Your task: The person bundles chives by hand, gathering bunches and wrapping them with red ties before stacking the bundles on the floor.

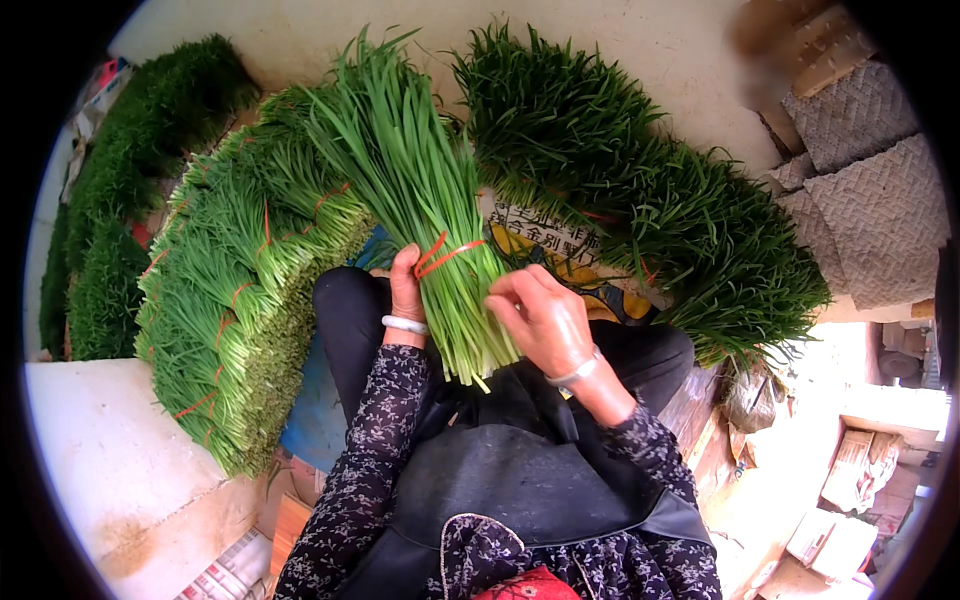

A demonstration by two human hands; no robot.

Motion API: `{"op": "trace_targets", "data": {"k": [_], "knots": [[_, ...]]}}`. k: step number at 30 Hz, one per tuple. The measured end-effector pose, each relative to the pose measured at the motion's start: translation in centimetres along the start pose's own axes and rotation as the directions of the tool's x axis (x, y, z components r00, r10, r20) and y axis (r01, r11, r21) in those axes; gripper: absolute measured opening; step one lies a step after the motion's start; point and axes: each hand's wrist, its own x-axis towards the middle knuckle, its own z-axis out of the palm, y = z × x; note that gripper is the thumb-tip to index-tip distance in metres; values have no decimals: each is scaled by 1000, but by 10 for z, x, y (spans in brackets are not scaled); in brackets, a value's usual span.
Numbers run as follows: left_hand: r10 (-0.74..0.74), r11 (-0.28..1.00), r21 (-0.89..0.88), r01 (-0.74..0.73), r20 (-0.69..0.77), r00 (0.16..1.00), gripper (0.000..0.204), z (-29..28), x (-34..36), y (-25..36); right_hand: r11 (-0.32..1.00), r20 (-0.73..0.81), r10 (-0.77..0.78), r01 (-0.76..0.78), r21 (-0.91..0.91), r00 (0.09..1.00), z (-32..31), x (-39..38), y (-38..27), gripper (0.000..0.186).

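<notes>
A thick bundle of green chives [420, 190] lies slanted over my lap, its leaf tips far and left and its pale stem ends toward me. A red tie [455, 257] circles the stems. My left hand [405, 290] grips the bundle at its left side near the tie; most of its fingers are hidden beneath the stems. At the right edge of the stem ends, my right hand [545, 318] is closed with the fingertips pinched together. Whatever lies between those fingertips is too small to make out.
Tied chive bundles [240, 310] are stacked in a curved heap on a blue sheet [312, 420] to the left. Darker chives [640, 190] stand in an arc at right, with more greens [130, 190] at far left. Grey textured sheets [880, 210] lie far right.
</notes>
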Motion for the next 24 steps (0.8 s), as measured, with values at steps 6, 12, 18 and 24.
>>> {"op": "trace_targets", "data": {"k": [6, 12, 18, 24], "knots": [[-25, 999, 45, 30, -100, 995, 33, 22, -11, 7, 972, -29, -129, 121, -202, 991, 16, 8, 18, 15], [-27, 989, 142, 44, -119, 993, 31, 14, -9, -4, 975, -24, -77, 70, -212, 997, 23, 2, 28, 14], [-34, 984, 165, 60, -155, 987, 30, 38, -10, -9, 968, -46, -36, 24, -248, 998, 30, -1, 41, 9], [-91, 993, 64, 100, -135, 987, 37, 12, -6, -9, 963, 735, -74, -144, 229, 674, -20, -25, 16, 6]]}}
